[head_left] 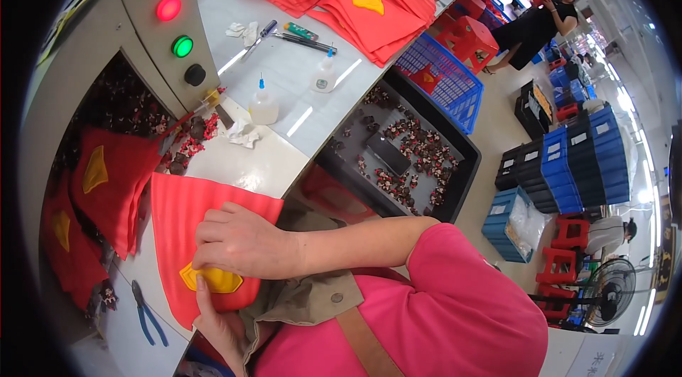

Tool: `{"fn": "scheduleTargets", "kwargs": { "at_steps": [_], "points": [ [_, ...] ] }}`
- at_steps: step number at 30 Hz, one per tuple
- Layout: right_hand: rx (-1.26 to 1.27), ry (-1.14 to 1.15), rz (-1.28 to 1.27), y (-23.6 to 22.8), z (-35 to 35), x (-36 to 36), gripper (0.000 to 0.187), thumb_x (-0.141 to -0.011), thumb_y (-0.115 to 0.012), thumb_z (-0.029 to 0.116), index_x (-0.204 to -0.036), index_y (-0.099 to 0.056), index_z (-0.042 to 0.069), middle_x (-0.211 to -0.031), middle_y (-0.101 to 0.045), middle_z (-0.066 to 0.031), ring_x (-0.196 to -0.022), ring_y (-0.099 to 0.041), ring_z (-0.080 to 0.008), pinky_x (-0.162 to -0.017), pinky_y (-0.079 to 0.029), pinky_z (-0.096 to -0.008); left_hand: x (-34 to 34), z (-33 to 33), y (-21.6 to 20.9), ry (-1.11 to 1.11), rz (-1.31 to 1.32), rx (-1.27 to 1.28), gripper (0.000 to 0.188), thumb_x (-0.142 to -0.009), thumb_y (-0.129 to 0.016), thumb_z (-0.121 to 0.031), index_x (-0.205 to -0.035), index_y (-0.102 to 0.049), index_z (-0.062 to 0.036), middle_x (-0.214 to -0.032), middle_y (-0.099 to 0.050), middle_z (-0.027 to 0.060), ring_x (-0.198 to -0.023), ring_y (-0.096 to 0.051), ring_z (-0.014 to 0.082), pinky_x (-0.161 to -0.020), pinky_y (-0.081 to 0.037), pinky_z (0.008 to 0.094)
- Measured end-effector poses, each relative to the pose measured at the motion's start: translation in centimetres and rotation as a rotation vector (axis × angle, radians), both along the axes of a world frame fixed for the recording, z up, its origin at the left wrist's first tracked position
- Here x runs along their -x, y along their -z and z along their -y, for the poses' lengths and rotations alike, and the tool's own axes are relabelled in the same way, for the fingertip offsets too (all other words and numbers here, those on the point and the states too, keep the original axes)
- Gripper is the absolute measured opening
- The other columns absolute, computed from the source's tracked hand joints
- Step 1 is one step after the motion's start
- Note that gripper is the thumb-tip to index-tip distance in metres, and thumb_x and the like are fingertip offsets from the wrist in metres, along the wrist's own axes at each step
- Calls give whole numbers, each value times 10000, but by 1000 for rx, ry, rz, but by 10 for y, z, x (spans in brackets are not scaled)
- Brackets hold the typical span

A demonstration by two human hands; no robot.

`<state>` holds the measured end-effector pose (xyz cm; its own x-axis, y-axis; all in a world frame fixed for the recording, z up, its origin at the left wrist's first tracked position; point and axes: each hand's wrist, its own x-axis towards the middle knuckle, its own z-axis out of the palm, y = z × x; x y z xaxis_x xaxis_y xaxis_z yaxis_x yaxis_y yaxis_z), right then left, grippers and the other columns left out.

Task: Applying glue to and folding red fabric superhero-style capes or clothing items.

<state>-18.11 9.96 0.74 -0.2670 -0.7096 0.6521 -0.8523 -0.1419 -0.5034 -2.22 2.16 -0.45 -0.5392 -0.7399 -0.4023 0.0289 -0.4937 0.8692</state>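
Note:
A soft red cape-like piece [174, 224] with a ribbed surface and a yellow shield-shaped patch [224, 280] lies in front of me at the bench edge. My left hand [217, 324] grips its near edge, the thumb pressed on the patch and the other fingers hidden. My right hand [245, 241] rests over the piece with fingers curled down at the patch's upper edge; whether a small thing sits in the fingertips is hidden. To the left, more red pieces [117, 182] with yellow patches lie by the machine's opening. Blue-handled pliers [148, 313] lie nearby.
A grey machine [135, 15] with lit red and green buttons stands at left. Two dropper bottles [263, 104] and pens [305, 42] lie on the bench [284, 143]. Red piles [383, 11] sit farther back. A black tray [462, 196] of small figures and a blue basket [472, 104] stand right.

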Motion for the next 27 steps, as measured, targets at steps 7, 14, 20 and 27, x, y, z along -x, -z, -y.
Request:
{"fn": "scheduleTargets", "kwargs": {
  "at_steps": [7, 14, 20, 27],
  "points": [
    [-105, 8, 31, -4, -5, 6, 197, -695, -683, 112, -890, -669, 137, -828, -563, 10, -803, -544, -186, -697, -411, -324, 13, 0, -3, -19, -63, -30, 373, -888, -641, -142, -1169, -546, 85, -1135, -597, 118, -1045, -583, 169, -945, -454, 319],
    [-113, -39, 12, 0, 8, -7, 126, -742, -684, 158, -865, -659, 144, -824, -556, 12, -833, -539, -177, -716, -399, -313, -4, 7, 2, -63, -83, -137, 347, -906, -615, -117, -1182, -539, 79, -1161, -597, 123, -1064, -584, 180, -946, -457, 319],
    [-107, -10, -5, 4, 6, -2, 98, -752, -681, 179, -840, -650, 151, -818, -546, 13, -825, -532, -176, -716, -399, -312, 2, 8, 9, -61, -108, -140, 358, -913, -612, -132, -1181, -532, 92, -1176, -591, 133, -1085, -577, 178, -953, -455, 316],
    [-89, -12, -9, 8, 9, -5, 89, -755, -684, 197, -826, -649, 155, -803, -535, 11, -812, -523, -179, -704, -397, -311, -3, 12, 11, -39, -74, -131, 403, -911, -623, -180, -1176, -528, 108, -1194, -582, 146, -1118, -558, 182, -979, -435, 325]
  ]
}}
